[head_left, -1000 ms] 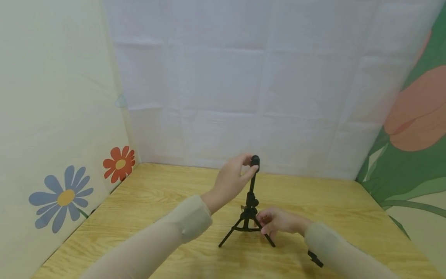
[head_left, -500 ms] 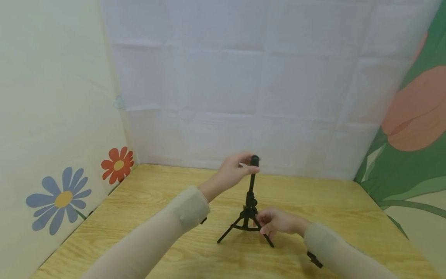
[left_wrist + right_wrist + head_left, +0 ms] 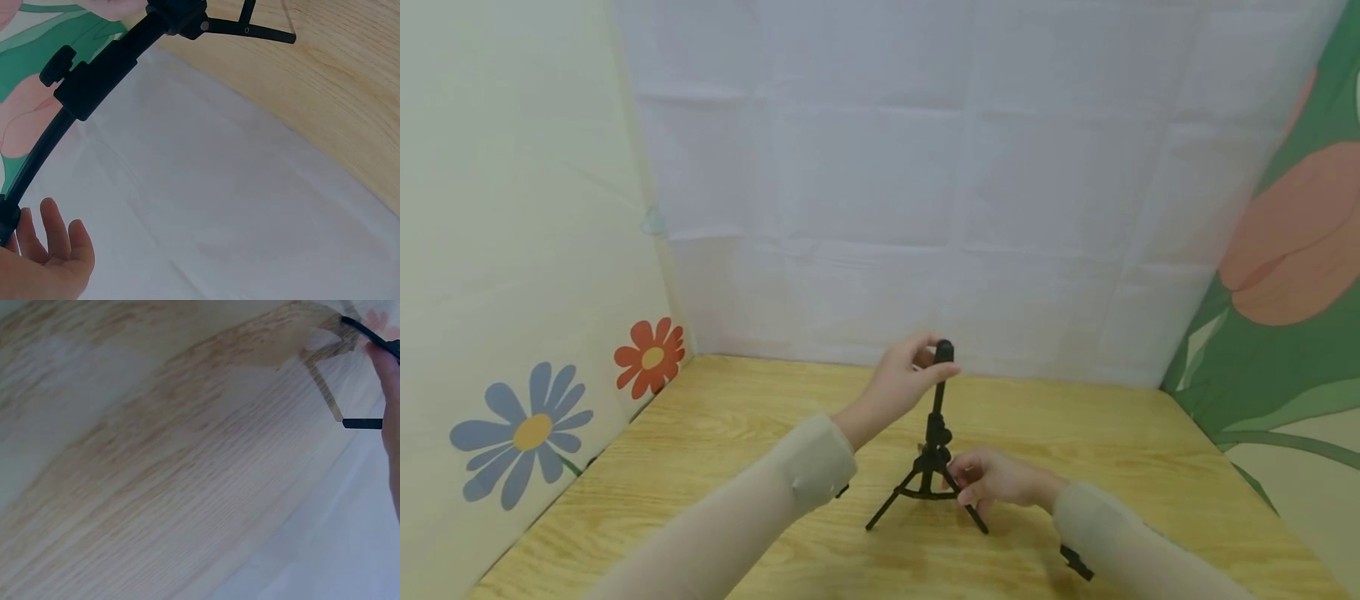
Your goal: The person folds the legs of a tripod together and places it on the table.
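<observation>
A small black tripod (image 3: 936,432) stands upright on the wooden table with its legs spread. At its top, the thumb and fingers of my left hand (image 3: 901,379) hold the black head piece (image 3: 945,352). Lower down, my right hand (image 3: 1003,479) pinches the right leg close under the hub. The left wrist view shows the clamp knob (image 3: 57,65) on the centre post and the left hand (image 3: 53,265) at the post's end. Only an edge of the right hand (image 3: 390,403) enters the right wrist view, beside the tripod's legs (image 3: 362,424).
The wooden table (image 3: 760,425) runs back to a white cloth (image 3: 850,183). A cream panel with printed flowers (image 3: 531,432) borders the left side, and a green floral panel (image 3: 1270,375) the right. A black strap piece (image 3: 1077,562) shows under the right sleeve.
My left thumb has shifted slightly across the top of the tripod, and the fingers have resettled there. The right hand keeps its place on the leg. The head view has drifted a little.
</observation>
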Tool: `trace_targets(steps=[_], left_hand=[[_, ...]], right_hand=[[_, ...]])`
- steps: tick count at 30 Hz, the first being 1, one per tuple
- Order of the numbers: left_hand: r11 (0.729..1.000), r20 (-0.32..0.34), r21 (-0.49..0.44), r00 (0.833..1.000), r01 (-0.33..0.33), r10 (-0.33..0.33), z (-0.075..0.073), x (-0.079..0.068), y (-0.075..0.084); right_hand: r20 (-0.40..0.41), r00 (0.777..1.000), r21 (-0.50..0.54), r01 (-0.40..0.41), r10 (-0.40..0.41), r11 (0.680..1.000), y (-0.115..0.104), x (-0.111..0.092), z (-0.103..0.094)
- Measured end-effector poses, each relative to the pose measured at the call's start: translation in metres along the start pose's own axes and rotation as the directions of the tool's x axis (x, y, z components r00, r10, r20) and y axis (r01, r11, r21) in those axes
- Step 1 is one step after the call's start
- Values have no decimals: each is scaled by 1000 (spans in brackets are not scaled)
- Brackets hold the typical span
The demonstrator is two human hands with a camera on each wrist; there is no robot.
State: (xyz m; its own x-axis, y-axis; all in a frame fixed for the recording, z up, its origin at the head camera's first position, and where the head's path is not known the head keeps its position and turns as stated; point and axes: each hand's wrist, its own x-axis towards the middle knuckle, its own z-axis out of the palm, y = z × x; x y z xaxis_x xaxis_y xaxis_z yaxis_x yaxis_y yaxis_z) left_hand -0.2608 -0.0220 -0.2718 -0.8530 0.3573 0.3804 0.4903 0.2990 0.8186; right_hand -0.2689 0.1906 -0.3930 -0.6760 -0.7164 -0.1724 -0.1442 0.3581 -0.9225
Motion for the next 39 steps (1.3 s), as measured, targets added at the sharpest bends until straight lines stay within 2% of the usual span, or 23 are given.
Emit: trace_targets(steps=[7,17,25,34,39], left_hand=[[999,-11,16,999,35,-35,-2,-1,-1],[996,74,-6,993,87,-87,-12,2,0],[996,46,77,997,51,-55,-7,4,0],[996,30,83,999,37,-40,-6,3,-2],[996,30,69,998,58,-61,-5,6,-4]], right_hand=[[-3,1000,4,7,-7,1000,1,2,2],[-22,999,1,40,-40,999,4,5,3],[-57,998,-11,34,-35,999,2,4,3],[-75,997,-1,10,-10,1000,3,7,3],[-71,997,7,14,-13,1000,8,6,1]])
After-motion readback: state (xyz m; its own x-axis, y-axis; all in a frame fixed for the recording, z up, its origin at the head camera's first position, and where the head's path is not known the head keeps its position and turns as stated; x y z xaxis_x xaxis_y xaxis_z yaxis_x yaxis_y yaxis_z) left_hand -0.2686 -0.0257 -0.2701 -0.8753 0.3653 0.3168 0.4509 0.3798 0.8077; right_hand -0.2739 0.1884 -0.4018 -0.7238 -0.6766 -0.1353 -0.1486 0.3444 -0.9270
